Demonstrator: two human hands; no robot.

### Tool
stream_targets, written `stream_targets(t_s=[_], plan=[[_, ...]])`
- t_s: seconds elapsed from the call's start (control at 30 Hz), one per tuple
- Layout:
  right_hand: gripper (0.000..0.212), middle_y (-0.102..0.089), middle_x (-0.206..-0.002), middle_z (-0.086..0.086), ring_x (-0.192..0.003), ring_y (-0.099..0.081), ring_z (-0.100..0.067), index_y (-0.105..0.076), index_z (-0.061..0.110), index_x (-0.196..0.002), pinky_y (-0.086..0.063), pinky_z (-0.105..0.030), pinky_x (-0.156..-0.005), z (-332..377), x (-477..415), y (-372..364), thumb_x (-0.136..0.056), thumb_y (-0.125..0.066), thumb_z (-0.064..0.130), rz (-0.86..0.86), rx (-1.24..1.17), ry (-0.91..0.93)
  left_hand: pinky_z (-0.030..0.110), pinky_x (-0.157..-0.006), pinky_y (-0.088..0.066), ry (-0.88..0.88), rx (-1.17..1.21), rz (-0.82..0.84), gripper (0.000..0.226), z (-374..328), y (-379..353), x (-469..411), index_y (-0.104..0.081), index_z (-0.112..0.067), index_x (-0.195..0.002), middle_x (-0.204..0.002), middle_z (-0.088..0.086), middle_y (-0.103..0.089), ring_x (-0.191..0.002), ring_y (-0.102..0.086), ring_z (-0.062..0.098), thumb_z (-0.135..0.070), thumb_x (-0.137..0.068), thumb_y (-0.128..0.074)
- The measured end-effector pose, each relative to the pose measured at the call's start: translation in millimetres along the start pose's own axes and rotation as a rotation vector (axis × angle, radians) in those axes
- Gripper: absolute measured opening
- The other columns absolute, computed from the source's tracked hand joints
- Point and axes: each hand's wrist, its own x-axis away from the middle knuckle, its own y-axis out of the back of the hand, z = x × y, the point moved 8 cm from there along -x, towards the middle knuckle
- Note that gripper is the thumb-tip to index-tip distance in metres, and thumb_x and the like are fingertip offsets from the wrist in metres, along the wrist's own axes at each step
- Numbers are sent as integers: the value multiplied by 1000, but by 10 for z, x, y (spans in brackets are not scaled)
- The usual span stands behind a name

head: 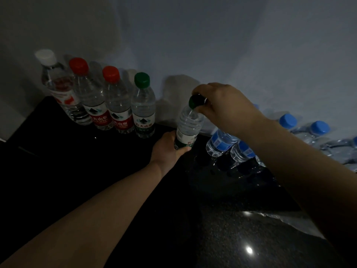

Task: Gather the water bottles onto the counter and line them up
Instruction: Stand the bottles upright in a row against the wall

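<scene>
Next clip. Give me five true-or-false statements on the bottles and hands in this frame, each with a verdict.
1. The left hand grips the lower body of the held green-capped bottle. True.
2. The right hand lies flat on the counter. False: its fingers are curled round the held green-capped bottle's cap.
3. The white-capped bottle stands leftmost of all the bottles. True.
4. The blue-capped bottles are left of the white-capped bottle. False: they are at the far right, beyond both hands.
5. The standing green-capped bottle is upright and no hand touches it. True.
</scene>
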Motion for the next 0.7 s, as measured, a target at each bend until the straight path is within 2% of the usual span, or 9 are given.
stream_targets(t_s=[0.13, 0.23, 0.27, 0.3, 0.37, 0.43, 0.5, 0.63, 0.7], plan=[[33, -62, -104, -13, -87, -54, -23, -58, 7, -116, -41, -31, -73, -42, -28, 27, -93, -59, 30, -7, 33, -52, 18, -88, -43, -41, 36, 76, 50, 21, -38, 6, -58, -16, -126, -126, 4, -61, -114, -59, 15, -29, -81, -75], [33, -62, -103, -12, -90, -57, -25, -59, 7, -113, -39, -30, -71, -92, -23, 34, -92, -60, 33, -8, 42, -101, -5, -70, -32, -50, 42, -1, 54, 37, -18, 65, -60, -14, -122, -111, -7, -57, -98, -53, 1, -31, -74, -81], [34, -62, -103, -12, -90, -57, -26, -59, 7, -113, -39, -30, -71, -103, -16, 37, -92, -60, 34, -11, 47, -113, -7, -67, -32, -56, 35, -25, 56, 30, -24, 73, -61, -14, -120, -108, -10, -55, -95, -51, -1, -32, -72, -83], [34, -62, -103, -13, -90, -58, -26, -59, 7, -113, -39, -29, -71, -109, -10, 46, -92, -60, 34, -17, 50, -120, -6, -69, -32, -59, 23, -42, 57, 20, -38, 69, -61, -15, -119, -109, -10, -55, -95, -51, 0, -33, -70, -84], [37, -63, -106, -12, -92, -59, -25, -58, 8, -119, -44, -31, -74, -98, 9, 51, -92, -61, 33, -18, 32, -114, 7, -80, -40, -47, 9, -64, 57, 9, -77, 46, -61, -14, -118, -116, -3, -60, -100, -59, 7, -34, -69, -84], [46, -62, -117, -11, -99, -60, -24, -52, 12, -133, -50, -37, -86, -72, 32, 38, -91, -64, 29, 15, -34, -91, 18, -84, -46, -29, 1, -77, 55, 11, -102, 30, -61, -13, -118, -117, 5, -62, -104, -62, 15, -33, -72, -83], [49, -60, -124, -11, -102, -61, -25, -48, 15, -138, -50, -40, -92, -49, 48, 32, -92, -63, 22, 50, -72, -64, 20, -84, -45, -38, 4, -59, 52, 25, -101, 18, -60, -13, -120, -118, 6, -61, -105, -62, 17, -31, -75, -80], [39, -63, -118, -15, -101, -60, -30, -56, 13, -130, -48, -41, -90, -82, 51, 40, -92, -61, 15, 47, -57, -53, 23, -88, -42, -97, -18, 77, 46, 85, -49, -36, -59, -18, -125, -125, 6, -59, -113, -58, 19, -28, -83, -73], [35, -63, -113, -16, -100, -59, -32, -58, 10, -126, -48, -42, -87, -103, 47, 38, -92, -62, 17, 40, -59, -67, 26, -90, -45, -105, -37, 72, 46, 126, 6, -39, -59, -16, -124, -126, 6, -59, -114, -58, 20, -28, -82, -73]])
